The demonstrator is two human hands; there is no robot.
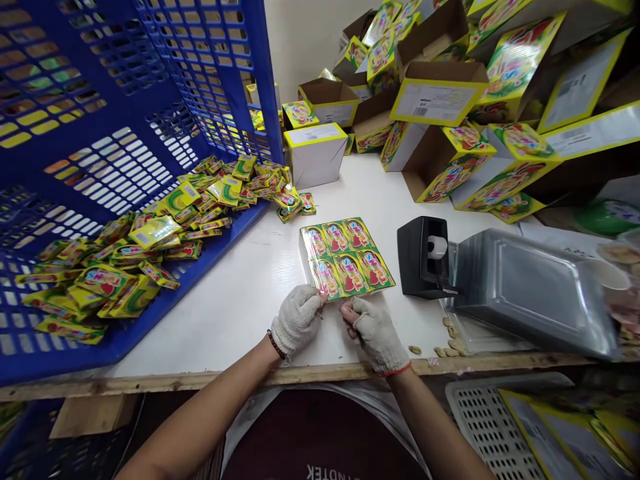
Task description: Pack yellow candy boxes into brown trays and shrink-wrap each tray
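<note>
A flat block of small green-and-yellow packets [347, 257], laid in two rows with bright lettering and red fruit pictures, rests on the white table in front of me. My left hand [300, 317], in a white fingerless knit glove, is closed at the block's near left corner, with its fingertips at the edge. My right hand [377, 333], gloved the same way, is closed in a pinch just short of the near edge. What either hand pinches, if anything, is too small or hidden to make out.
A tipped blue crate [125, 343] at left spills many loose packets [105, 280]. A black tape dispenser [415, 257] stands right of the block, beside a clear plastic container [530, 287]. Open display cartons [445, 173] are piled behind. Small tan rings [453, 343] lie near the wooden edge.
</note>
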